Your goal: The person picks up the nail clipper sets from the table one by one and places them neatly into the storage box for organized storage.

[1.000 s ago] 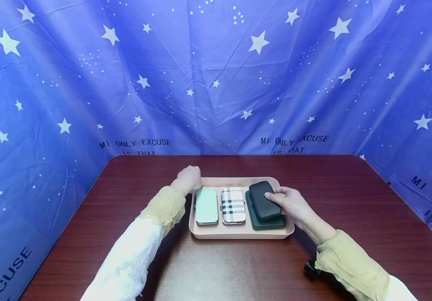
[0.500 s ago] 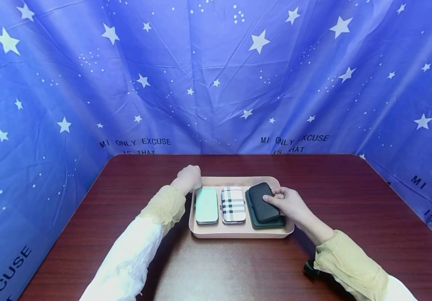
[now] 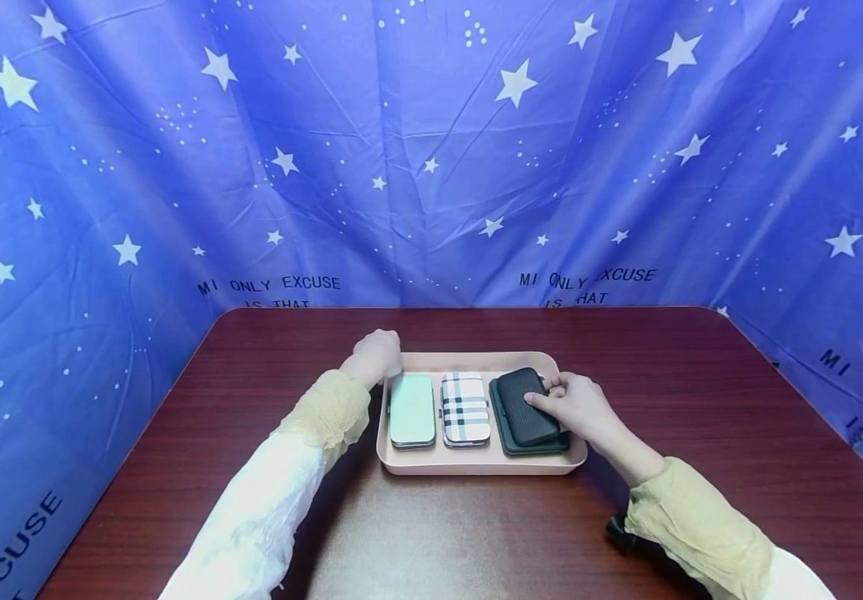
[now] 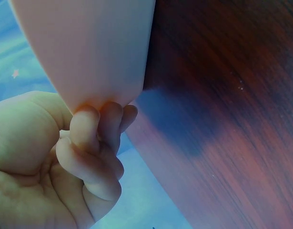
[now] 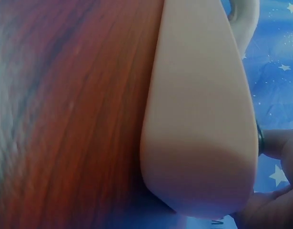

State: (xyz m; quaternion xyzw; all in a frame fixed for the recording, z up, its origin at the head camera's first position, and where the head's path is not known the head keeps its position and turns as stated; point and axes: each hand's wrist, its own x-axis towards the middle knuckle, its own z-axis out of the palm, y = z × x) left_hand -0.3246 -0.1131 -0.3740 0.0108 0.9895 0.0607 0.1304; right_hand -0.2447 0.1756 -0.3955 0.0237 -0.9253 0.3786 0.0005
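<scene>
At the back left corner of a pale pink tray, my left hand grips the rim; in the left wrist view its curled fingertips lie against the tray's outer wall. My right hand reaches over the right side and pinches a flat black ribbed case, thumb on top. That case overlaps a larger dark green case in the tray. To the left lie a plaid case and a mint green case, side by side. The right fingers under the black case are mostly hidden.
The tray stands on a dark red-brown wooden table. A blue star-printed curtain hangs behind and beside it. By the right sleeve lies a small black object on the table.
The black case in my right hand has tilted flatter and come down slightly toward the dark green case. My left hand and the tray have stayed in place.
</scene>
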